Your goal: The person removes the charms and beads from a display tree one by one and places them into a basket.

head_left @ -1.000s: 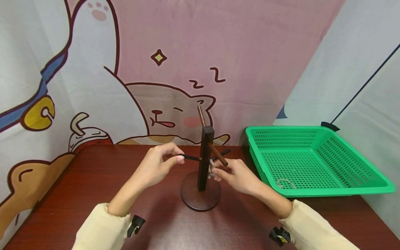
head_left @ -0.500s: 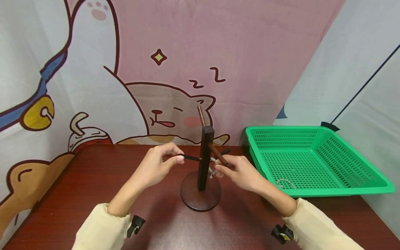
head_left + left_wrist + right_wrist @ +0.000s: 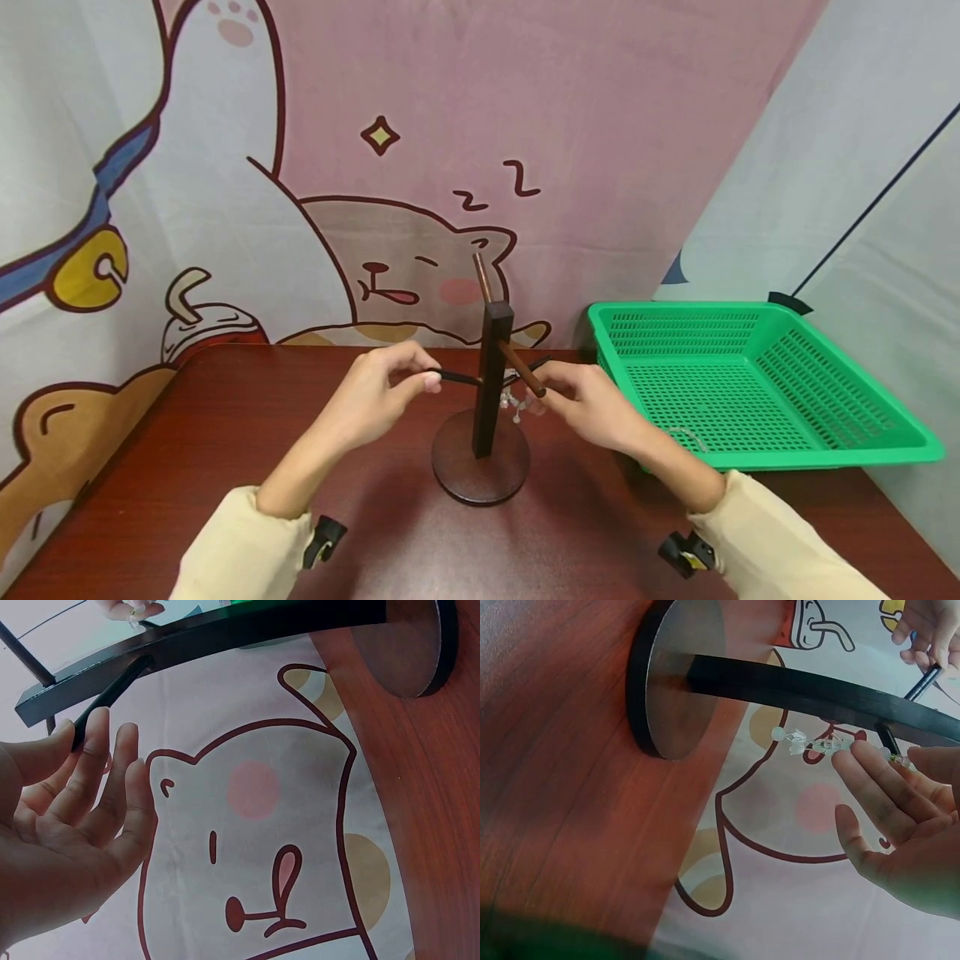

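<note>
We see the dark wooden stand (image 3: 487, 392) upright on the table (image 3: 225, 467), unmoved. Our left hand (image 3: 375, 396) still pinches 1 peg (image 3: 453, 378). Our right hand (image 3: 592, 404) has risen toward another peg (image 3: 522, 369), lifting the clear bead bracelet (image 3: 814, 742) pinched in its fingertips; the bracelet is almost clear of the stand.

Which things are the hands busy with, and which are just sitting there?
Busy with: the wooden stand, whose side peg the left hand pinches; the bead bracelet the right hand holds at another peg.

Just sitting there: the green basket, the cartoon cloth, the table.
</note>
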A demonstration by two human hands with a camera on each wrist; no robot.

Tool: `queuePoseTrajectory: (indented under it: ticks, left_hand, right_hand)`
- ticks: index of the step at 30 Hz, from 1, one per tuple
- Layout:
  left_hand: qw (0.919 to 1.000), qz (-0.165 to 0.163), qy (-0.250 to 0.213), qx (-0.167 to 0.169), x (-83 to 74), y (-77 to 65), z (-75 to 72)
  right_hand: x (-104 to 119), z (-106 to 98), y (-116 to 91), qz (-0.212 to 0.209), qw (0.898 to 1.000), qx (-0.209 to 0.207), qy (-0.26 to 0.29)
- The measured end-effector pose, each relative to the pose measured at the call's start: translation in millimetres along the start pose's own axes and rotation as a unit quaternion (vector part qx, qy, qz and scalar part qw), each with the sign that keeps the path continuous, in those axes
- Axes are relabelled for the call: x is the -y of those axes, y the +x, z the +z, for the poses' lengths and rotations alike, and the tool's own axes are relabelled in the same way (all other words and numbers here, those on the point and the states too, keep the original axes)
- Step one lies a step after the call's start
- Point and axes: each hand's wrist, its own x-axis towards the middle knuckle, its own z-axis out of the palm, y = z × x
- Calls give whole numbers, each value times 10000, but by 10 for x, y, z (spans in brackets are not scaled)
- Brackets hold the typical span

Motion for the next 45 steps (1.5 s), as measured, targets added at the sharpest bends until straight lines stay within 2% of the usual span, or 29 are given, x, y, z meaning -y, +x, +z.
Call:
queuePoseTrajectory:
  ticks: [8,20,45]
  left_hand:
    - [10000,-5,-1,13,-8,-3,-6]
    - [10000,0,13,23,-16,2,-10]
    - [10000,5,28,21,-3,-7,-2]
  right_hand:
    - [5,-76,-11,139,9998,-53,137]
    - [-12,-208,-35,256,9989,-233,-313]
    - [-24,-414,-118,571,9967,-380,-436]
